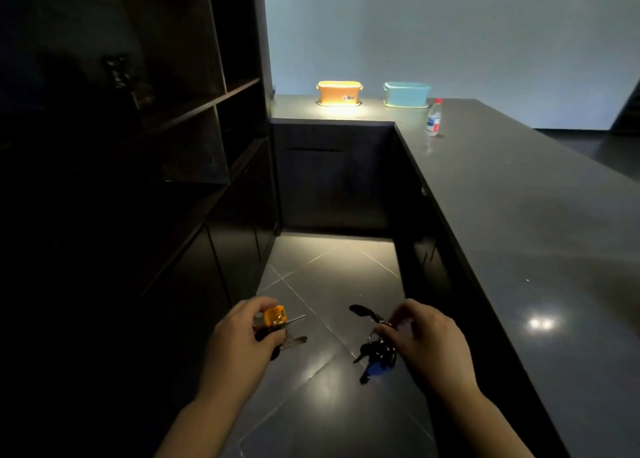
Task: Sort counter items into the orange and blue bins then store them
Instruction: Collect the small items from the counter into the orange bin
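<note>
Two hands are raised over the tiled floor (322,398) in the head view, each closed on a set of keys. Left hand (239,339) grips an orange-tagged key bunch (277,320), fingers wrapped around it, two metal blades pointing right. Right hand (424,336) pinches the ring of a dark key bunch (375,353) with a blue tag; the keys hang below the fingertips. Orange bin (339,93) and blue bin (406,94) stand side by side, apart, at the far end of the dark counter (519,197). A clear water bottle (434,118) stands upright near the blue bin. Dark shelving (194,104) fills the left side.
</note>
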The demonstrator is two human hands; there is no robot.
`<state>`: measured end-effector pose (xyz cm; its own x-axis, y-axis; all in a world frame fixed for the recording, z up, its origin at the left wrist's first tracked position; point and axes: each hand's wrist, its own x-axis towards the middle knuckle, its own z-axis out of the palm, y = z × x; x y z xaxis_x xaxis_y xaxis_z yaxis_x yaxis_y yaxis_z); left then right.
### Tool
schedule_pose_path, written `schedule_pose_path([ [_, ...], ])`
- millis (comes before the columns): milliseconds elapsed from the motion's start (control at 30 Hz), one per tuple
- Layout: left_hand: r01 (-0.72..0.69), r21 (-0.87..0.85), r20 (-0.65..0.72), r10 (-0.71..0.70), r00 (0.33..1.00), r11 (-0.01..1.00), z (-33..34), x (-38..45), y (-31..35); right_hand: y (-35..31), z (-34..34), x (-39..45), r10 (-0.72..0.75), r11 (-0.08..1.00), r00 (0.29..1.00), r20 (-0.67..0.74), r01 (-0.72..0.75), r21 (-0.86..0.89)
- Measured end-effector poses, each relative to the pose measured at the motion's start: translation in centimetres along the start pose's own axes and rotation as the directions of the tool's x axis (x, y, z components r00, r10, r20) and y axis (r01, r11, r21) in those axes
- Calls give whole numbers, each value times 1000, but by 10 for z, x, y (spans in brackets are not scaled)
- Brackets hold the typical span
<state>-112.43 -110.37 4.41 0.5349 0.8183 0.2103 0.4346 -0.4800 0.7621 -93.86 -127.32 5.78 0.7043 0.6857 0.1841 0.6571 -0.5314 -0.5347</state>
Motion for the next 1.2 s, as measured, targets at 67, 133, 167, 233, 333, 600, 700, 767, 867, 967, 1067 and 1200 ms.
schedule_pose_path([
  [67, -20, -3, 3, 20, 1000, 1000, 15, 41, 8, 4, 3, 42, -28, 1000, 1000, 4, 28, -3],
  [133, -29, -10, 12, 29, 999, 1000, 30, 85, 18, 9, 3, 87, -51, 999, 999, 5, 52, -15],
  [167, -33, -19, 14, 34, 999, 999, 37, 106, 23, 12, 1, 109, -57, 998, 998, 5, 58, -16],
  [233, -45, -41, -3, 45, 999, 998, 50, 148, 32, 18, -2, 154, -61, 998, 998, -4, 61, -22],
  [333, -44, -56, -22, 43, 999, 997, 65, 205, 36, 21, -3, 216, -55, 998, 998, -22, 55, 10],
  [600, -22, 38, -25, 23, 999, 999, 99, 355, 3, 19, 43, 377, -82, 993, 996, 25, 84, -86],
  [700, -46, 59, 32, 44, 999, 997, 113, 424, -13, 14, 68, 436, -67, 994, 998, 4, 67, -91],
  [767, -62, 77, 86, 55, 995, 995, 120, 474, -21, 9, 80, 477, -39, 994, 999, 8, 40, -102],
  [867, -88, 84, 131, 76, 988, 993, 127, 547, -25, -1, 95, 540, -3, 994, 1000, -4, 2, -109],
  [967, -111, 86, 168, 96, 981, 990, 140, 614, -25, -5, 104, 596, 25, 995, 998, -52, -30, -94],
  [1067, -128, 82, 221, 107, 969, 988, 158, 665, -24, 1, 114, 645, 58, 991, 997, -57, -65, -118],
  [1200, -138, 91, 243, 112, 964, 986, 188, 734, -34, 17, 132, 720, 73, 989, 995, -69, -81, -124],
])
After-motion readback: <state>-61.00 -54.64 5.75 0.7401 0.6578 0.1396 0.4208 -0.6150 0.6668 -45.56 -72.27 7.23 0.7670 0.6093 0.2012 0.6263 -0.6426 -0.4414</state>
